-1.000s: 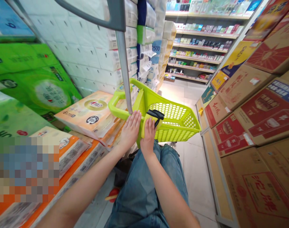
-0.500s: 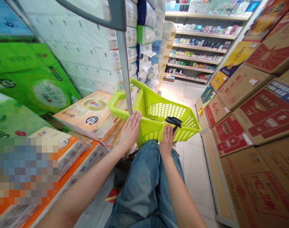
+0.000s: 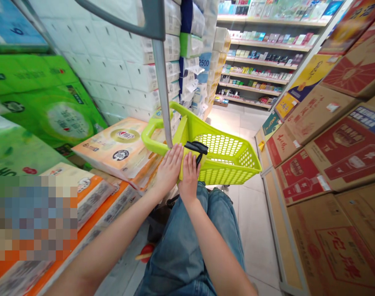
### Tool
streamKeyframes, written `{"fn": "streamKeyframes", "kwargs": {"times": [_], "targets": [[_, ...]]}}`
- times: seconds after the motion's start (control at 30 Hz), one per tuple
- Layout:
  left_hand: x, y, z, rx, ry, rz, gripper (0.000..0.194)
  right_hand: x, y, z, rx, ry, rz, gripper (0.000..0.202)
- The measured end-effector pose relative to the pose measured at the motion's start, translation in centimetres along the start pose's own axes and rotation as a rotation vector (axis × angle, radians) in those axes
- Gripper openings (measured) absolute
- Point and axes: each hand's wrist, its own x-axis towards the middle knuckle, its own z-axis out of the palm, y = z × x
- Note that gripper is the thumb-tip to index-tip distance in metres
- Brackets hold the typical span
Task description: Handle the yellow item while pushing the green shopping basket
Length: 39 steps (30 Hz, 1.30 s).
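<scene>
The lime-green shopping basket (image 3: 227,174) with lattice sides stands just ahead of my knees, a grey metal pole (image 3: 162,82) rising at its left end. My left hand (image 3: 169,167) lies flat on the near rim close to the foot of the pole, fingers stretched out side by side. Beside it, my right hand (image 3: 189,179) presses a yellow and black cloth (image 3: 197,146) over the same rim. Its black folded part sticks up above my fingertips, and yellow shows around the fingers. The two hands meet or nearly so.
Tissue packs (image 3: 113,144) are stacked along the left, with white packs (image 3: 113,74) behind. Cardboard cartons (image 3: 323,164) line the right side. Shelves of small goods (image 3: 255,61) stand at the back. A red round object (image 3: 147,251) is low by my left leg.
My right hand has slid left along the basket's near rim with the cloth, from mid-side to right beside my left hand. My left hand has stayed in place.
</scene>
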Motion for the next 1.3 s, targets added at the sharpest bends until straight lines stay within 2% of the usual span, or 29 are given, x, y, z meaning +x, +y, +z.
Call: {"fn": "streamKeyframes", "kwargs": {"times": [0.07,0.17,0.3,0.4,0.5,0.6,0.73,0.83,0.9,1.0,1.17,1.23,1.3], "targets": [[0.0,0.0,-0.1,-0.01,-0.007,0.005,0.066,-0.4,1.2,-0.4,-0.051,-0.019,-0.031,0.083],[0.0,0.0,-0.1,-0.028,-0.013,0.0,0.073,-1.5,4.5,-1.1,-0.125,-0.031,-0.033,0.085],[0.0,0.1,0.0,-0.038,-0.015,-0.011,0.078,-3.4,9.3,-1.9,-0.218,0.008,0.065,0.087],[0.0,0.0,0.0,-0.049,-0.018,-0.006,0.078,-4.4,11.2,-2.2,-0.263,0.055,0.156,0.089],[0.0,0.0,0.0,-0.065,-0.02,-0.014,0.078,-4.2,10.5,-2.0,-0.236,0.091,0.255,0.092],[0.0,0.1,0.0,-0.061,-0.01,-0.013,0.077,-2.8,7.3,-1.4,-0.154,0.113,0.301,0.094],[0.0,0.1,0.0,-0.031,0.005,-0.009,0.069,-0.6,1.9,-0.5,-0.05,0.049,0.135,0.09],[0.0,0.0,0.0,-0.008,0.007,-0.011,0.063,0.2,-0.2,-0.4,-0.025,0.014,0.027,0.084],[0.0,0.0,0.0,-0.005,0.005,-0.006,0.064,0.0,0.2,-0.6,-0.056,0.001,-0.011,0.084],[0.0,-0.1,-0.1,-0.004,-0.006,0.004,0.069,-1.1,3.1,-1.3,-0.136,-0.034,-0.035,0.087],[0.0,0.0,-0.2,0.017,-0.041,0.002,0.074,-3.7,9.4,-2.8,-0.277,-0.025,0.126,0.089],[0.0,0.0,-0.2,0.013,-0.044,-0.002,0.076,-4.3,10.8,-3.1,-0.298,-0.006,0.183,0.091],[0.0,-0.1,-0.2,-0.003,-0.041,-0.002,0.078,-4.4,11.1,-3.2,-0.277,0.012,0.227,0.094]]}}
